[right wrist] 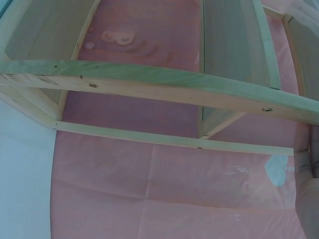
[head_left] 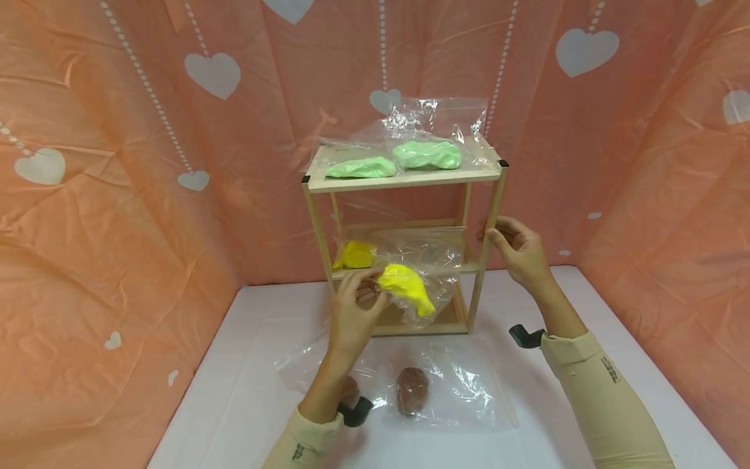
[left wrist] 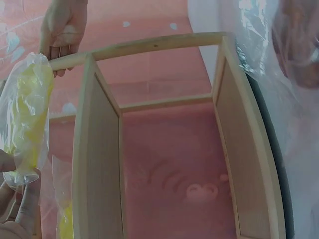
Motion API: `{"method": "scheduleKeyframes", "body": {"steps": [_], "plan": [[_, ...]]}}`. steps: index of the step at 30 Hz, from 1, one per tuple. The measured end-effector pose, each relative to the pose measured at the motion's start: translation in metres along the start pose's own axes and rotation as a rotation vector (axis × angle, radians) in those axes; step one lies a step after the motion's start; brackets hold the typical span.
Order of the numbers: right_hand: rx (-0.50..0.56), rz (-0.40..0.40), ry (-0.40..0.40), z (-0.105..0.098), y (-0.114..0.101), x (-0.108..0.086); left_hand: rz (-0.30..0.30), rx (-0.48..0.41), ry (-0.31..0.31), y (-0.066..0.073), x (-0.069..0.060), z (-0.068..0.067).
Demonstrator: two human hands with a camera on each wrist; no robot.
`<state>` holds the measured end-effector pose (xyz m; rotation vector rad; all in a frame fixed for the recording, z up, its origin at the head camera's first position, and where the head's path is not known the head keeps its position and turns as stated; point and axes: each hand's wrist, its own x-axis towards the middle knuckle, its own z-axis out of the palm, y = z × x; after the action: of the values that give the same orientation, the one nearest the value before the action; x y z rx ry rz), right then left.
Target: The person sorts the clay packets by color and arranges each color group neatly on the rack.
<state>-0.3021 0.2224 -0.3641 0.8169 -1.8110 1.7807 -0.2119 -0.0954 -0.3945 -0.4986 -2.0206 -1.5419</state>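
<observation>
My left hand [head_left: 356, 312] pinches a clear bag with a bright yellow lump [head_left: 407, 286], held in front of the middle shelf of a small wooden rack [head_left: 410, 181]. In the left wrist view, fingers [left wrist: 27, 209] grip the lower end of that bag [left wrist: 30, 114]. Another bagged yellow piece [head_left: 355, 255] lies on the middle shelf at the left. The right hand [head_left: 523, 253] holds the rack's right front post, thumb in front. At the right wrist view's edge, part of this hand [right wrist: 305, 174] meets the post [right wrist: 164, 84].
Two bagged light green lumps [head_left: 426, 155] lie on the rack's top shelf. On the white table [head_left: 234, 391], bags with brown lumps [head_left: 413, 391] lie before the rack, one partly behind my left wrist. A pink cloth [head_left: 275, 215] with hearts hangs behind.
</observation>
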Motion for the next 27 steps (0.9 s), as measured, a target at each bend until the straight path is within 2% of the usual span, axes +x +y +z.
{"method": "scheduleKeyframes", "body": {"steps": [3, 7, 13, 20, 27], "plan": [[0.007, 0.000, -0.001, 0.000, 0.000, 0.000, -0.044, -0.041, 0.013, 0.002, 0.002, 0.005], [0.001, -0.003, -0.002, 0.000, 0.000, 0.000, -0.078, -0.046, 0.057, 0.005, 0.008, 0.012], [-0.018, -0.003, -0.004, -0.001, 0.001, 0.000, -0.073, -0.019, 0.135, 0.005, 0.020, 0.024], [-0.039, 0.002, -0.006, -0.001, 0.002, -0.001, -0.142, -0.001, 0.157, 0.002, 0.030, 0.036], [-0.030, -0.007, -0.006, -0.001, 0.002, -0.001, -0.148, 0.041, 0.204, 0.002, 0.039, 0.048]]}}
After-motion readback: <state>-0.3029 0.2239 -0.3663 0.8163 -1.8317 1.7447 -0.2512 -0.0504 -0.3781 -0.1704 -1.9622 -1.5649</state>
